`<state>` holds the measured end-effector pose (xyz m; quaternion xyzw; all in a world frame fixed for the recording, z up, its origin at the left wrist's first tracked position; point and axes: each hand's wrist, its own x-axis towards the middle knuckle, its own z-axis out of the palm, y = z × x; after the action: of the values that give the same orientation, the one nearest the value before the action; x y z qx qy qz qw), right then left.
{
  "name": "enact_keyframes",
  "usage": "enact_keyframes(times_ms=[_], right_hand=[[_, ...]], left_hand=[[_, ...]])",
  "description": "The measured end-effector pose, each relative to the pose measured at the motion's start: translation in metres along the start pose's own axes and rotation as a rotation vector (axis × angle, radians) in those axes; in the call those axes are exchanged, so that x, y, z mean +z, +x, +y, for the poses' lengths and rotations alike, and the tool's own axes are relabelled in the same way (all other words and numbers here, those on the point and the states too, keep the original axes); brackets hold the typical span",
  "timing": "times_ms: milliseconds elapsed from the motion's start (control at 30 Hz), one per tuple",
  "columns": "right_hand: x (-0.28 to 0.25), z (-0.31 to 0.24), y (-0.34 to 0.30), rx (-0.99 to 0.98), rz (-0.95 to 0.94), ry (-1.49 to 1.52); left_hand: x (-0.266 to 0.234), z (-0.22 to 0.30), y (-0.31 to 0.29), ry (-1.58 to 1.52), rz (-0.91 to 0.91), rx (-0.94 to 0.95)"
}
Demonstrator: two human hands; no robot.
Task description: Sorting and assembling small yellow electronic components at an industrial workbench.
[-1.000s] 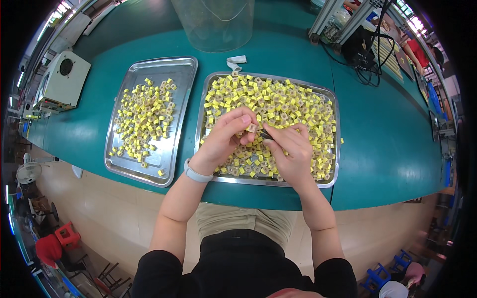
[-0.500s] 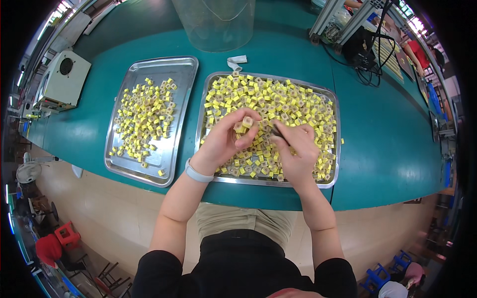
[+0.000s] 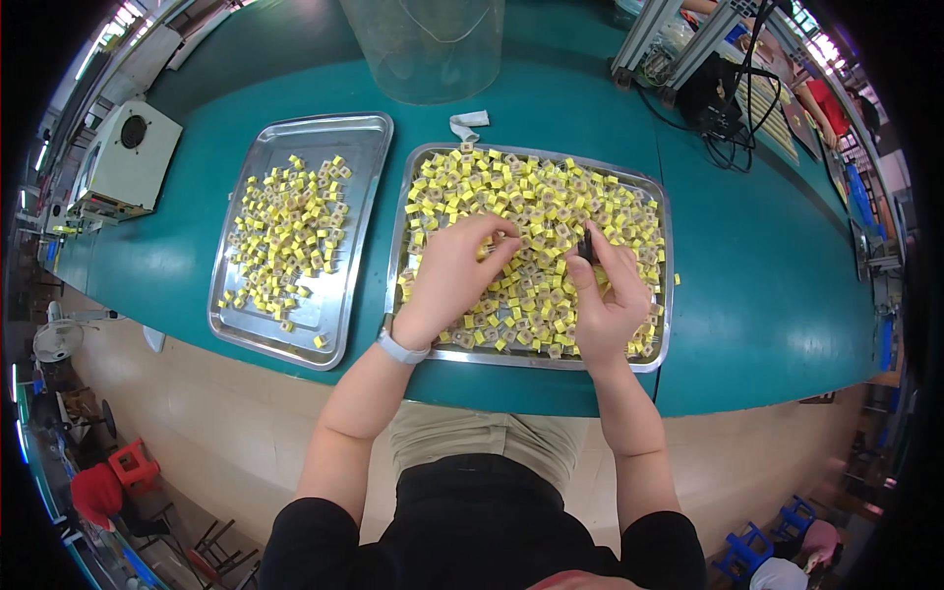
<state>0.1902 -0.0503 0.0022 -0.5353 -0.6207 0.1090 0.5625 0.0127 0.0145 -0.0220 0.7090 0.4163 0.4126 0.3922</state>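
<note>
Over the right-hand metal tray [image 3: 551,361], full of small yellow-wrapped electronic parts with pins [image 3: 536,315], both my hands hover. My left hand [image 3: 460,270], with a pale band on its wrist, has thumb and forefinger curled together near the tray's middle. Whatever lies between those fingertips is too small to make out. My right hand [image 3: 612,305] grips a short, dark, slim tool [image 3: 587,246] between thumb and fingers, held up over the parts. Its exact kind does not show.
Left of my arms lies a second metal tray [image 3: 339,246] with fewer yellow parts. A clear bucket [image 3: 433,59] and a white strip [image 3: 468,124] are beyond. A beige machine [image 3: 128,162] stands far left; black cables [image 3: 733,128] and a metal frame [image 3: 654,44] are back right.
My left hand has turned palm-down, and the yellow part seen in its fingers is hidden from sight. My right hand has moved slightly right, and its dark tool now points more upright.
</note>
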Motion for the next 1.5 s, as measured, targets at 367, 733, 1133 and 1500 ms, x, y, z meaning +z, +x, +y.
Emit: enact_keyframes(times_ms=[367, 733, 1133, 1500], right_hand=[[0.001, -0.002, 0.003, 0.003, 0.045, -0.022], [0.005, -0.006, 0.004, -0.066, -0.219, -0.112], [0.011, -0.003, 0.001, -0.132, -0.283, -0.165], [0.009, -0.003, 0.0, -0.127, -0.297, -0.137]], left_hand=[[0.006, 0.006, -0.002, 0.398, -0.028, 0.081], [-0.016, 0.026, -0.002, -0.454, -0.263, -0.435], [-0.016, 0.007, -0.003, -0.65, -0.158, -0.346], [-0.015, 0.022, -0.003, -0.569, -0.134, -0.307]])
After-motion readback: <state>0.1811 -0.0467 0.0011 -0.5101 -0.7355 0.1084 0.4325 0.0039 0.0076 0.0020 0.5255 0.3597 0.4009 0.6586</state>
